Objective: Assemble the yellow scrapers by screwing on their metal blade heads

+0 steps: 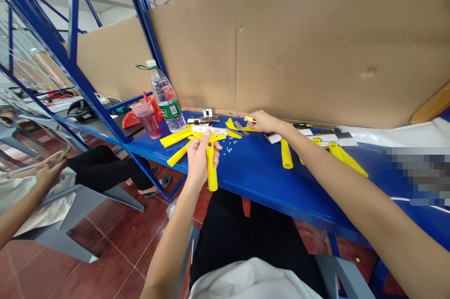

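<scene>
"Yellow scraper-like tool (212,168): where, exactly?"

"Over the near edge of the blue table (239,179), in the left hand (199,151); thumb and fingers wrapped around just below the wide head, handle pointing toward the lap."

"And the right hand (263,122)?"

"Farther out over the table, closed around a slim yellow-ended tool (250,120); mostly hidden by the fingers, exact kind hard to tell."

"How far along?"

"Partly done, by the look of the pieces. Handle and head together in a T, pale strip (211,129) across the head; fastened or merely resting there, impossible to tell. Small shiny bits (229,145) loose on the table, so perhaps some fastening left. Off to the left, two yellow handles (176,138); to the right, more yellow handles (287,153) near white and dark blades (337,135), maybe further along."

"Any containers?"

"Beyond the left-side handles, a clear cup (146,118) with reddish contents and a red straw. Just beside, a big clear bottle (168,102), white cap on, clear liquid inside."

"Behind all that?"

"Upright cardboard (298,46)."
</scene>
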Action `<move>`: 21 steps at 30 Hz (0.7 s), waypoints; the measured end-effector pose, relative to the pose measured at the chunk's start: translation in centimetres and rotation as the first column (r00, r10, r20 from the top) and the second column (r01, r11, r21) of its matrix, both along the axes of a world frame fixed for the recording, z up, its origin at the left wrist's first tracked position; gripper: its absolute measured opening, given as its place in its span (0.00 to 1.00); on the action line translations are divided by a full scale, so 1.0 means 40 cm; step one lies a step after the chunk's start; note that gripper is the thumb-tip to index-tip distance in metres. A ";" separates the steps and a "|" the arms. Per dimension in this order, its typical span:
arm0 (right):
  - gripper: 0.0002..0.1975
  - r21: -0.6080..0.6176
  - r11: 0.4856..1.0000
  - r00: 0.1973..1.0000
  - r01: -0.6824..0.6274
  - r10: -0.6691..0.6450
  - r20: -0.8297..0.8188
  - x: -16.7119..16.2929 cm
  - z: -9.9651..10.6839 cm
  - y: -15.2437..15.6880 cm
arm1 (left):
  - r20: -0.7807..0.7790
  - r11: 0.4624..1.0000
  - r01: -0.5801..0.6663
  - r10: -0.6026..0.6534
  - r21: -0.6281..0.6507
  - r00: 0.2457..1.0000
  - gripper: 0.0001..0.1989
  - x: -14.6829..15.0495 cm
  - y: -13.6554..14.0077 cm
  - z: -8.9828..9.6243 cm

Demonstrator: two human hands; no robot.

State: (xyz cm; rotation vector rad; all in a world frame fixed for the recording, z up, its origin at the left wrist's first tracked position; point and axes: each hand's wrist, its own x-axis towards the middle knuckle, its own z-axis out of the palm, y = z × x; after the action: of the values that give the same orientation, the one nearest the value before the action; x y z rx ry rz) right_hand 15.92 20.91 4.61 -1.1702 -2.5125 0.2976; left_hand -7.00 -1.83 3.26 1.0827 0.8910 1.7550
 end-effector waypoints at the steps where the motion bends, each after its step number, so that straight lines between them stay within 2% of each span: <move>1: 0.03 0.015 1.000 1.000 0.008 -0.008 -0.009 0.003 0.014 -0.001 | 0.003 1.000 0.008 -0.008 -0.005 1.000 0.27 0.001 0.001 -0.001; 5: 0.02 0.055 0.998 0.997 0.022 -0.017 -0.076 0.014 0.082 -0.022 | -0.005 0.999 0.023 -0.023 -0.034 1.000 0.29 0.007 0.006 -0.003; 8: 0.01 0.001 1.000 0.969 -0.025 0.025 -0.244 0.018 0.132 -0.051 | -0.008 0.999 0.024 -0.024 -0.048 1.000 0.30 0.012 0.008 -0.003; 9: 0.04 -0.033 0.998 0.947 -0.057 0.043 -0.318 0.018 0.146 -0.061 | -0.010 0.998 0.028 -0.028 -0.056 1.000 0.30 0.014 0.008 -0.003; 13: 0.16 -0.122 0.977 0.809 -0.174 0.072 -0.583 0.005 0.189 -0.097 | -0.010 0.995 0.046 -0.047 -0.091 0.999 0.30 0.024 0.006 -0.005; 16: 0.22 -0.183 0.945 0.664 -0.271 0.046 -0.746 -0.012 0.212 -0.125 | -0.014 0.989 0.078 -0.081 -0.128 0.997 0.30 0.033 0.006 -0.009; 18: 0.25 -0.230 0.908 0.590 -0.350 0.022 -0.807 -0.022 0.227 -0.146 | -0.012 0.985 0.101 -0.104 -0.143 0.994 0.30 0.040 0.007 -0.012; 21: 0.28 -0.261 0.873 0.539 -0.412 0.002 -0.842 -0.029 0.247 -0.173 | -0.003 0.979 0.125 -0.128 -0.163 0.992 0.30 0.049 0.009 -0.015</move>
State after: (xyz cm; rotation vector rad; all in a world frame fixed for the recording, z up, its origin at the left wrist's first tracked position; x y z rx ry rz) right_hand 14.76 13.99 14.51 -0.5736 -1.7218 1.2277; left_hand -5.03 -1.48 2.65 1.0227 0.9354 1.5446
